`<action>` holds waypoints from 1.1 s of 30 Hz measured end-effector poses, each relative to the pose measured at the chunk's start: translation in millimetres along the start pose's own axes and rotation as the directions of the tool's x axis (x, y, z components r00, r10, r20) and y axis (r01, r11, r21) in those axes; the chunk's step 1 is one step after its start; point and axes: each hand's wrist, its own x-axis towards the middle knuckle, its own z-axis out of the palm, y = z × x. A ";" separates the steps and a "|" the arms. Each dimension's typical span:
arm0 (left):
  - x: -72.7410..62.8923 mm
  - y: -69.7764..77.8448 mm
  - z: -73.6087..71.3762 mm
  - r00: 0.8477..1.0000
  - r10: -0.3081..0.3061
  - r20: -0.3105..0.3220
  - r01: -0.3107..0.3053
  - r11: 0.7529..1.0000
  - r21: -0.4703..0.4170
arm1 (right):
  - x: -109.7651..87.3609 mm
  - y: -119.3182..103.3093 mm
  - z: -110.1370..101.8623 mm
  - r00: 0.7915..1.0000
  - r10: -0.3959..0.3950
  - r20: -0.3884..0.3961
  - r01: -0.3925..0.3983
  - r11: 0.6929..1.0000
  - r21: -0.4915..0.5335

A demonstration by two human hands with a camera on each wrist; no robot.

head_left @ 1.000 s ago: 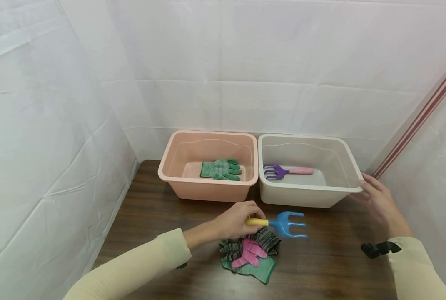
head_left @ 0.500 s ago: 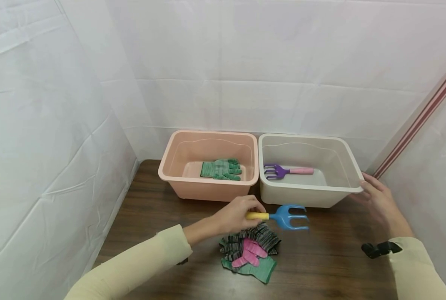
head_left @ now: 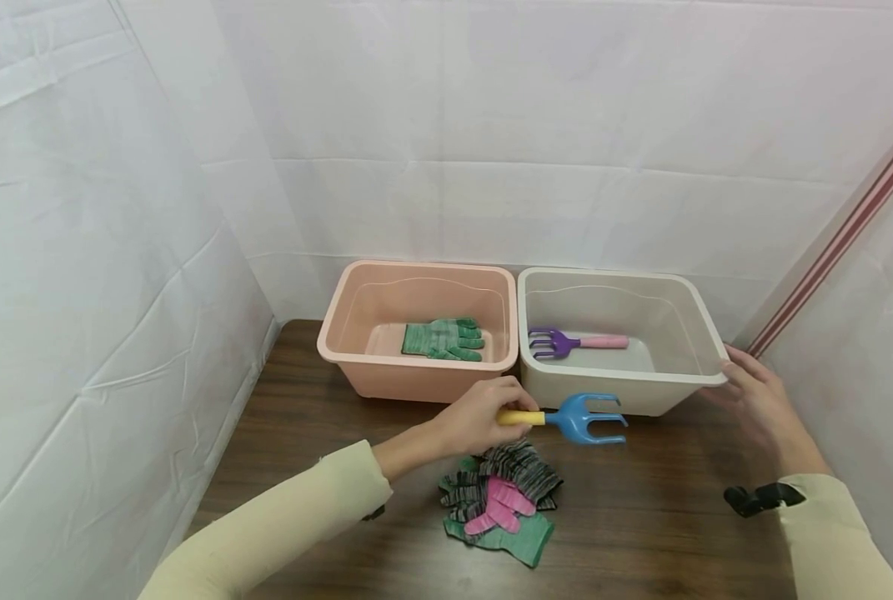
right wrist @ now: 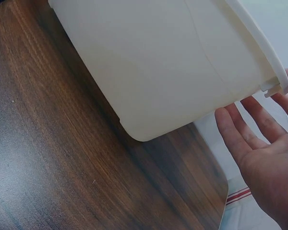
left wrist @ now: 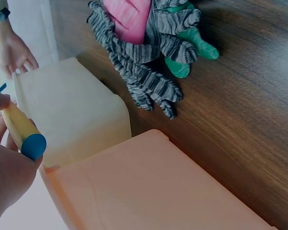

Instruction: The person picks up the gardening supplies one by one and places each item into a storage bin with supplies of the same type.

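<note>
My left hand [head_left: 484, 417] grips the yellow handle of a small garden hand rake [head_left: 577, 418] with a blue three-tined head. The rake is held in the air, tines pointing right, overlapping the front wall of the white bin [head_left: 604, 392]. In the left wrist view the blue end cap of its handle [left wrist: 33, 146] shows below the fingers. My right hand [head_left: 765, 408] holds the right end of the white bin, thumb at the rim and fingers [right wrist: 230, 132] along the outer wall. Inside that bin lies a purple hand rake [head_left: 559, 342] with a pink handle.
A pink bin [head_left: 416, 383] stands left of the white one, with a green glove [head_left: 442, 339] inside. On the wooden table [head_left: 641, 533] a pile holds black-grey gloves [head_left: 521, 471], a pink glove [head_left: 502, 504] and green gloves [head_left: 524, 542]. White sheeting [head_left: 446, 125] surrounds the table.
My left hand has lifted the blue hand rake up and away from the glove pile, toward the white bin and slightly right. The right hand and both bins stay in place.
</note>
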 end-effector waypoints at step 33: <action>21.3 4.2 -1.2 0.999 0.022 -0.046 -0.020 0.999 0.045 | 1.0 -1.5 -1.4 0.998 0.044 -0.034 -0.046 0.997 -0.061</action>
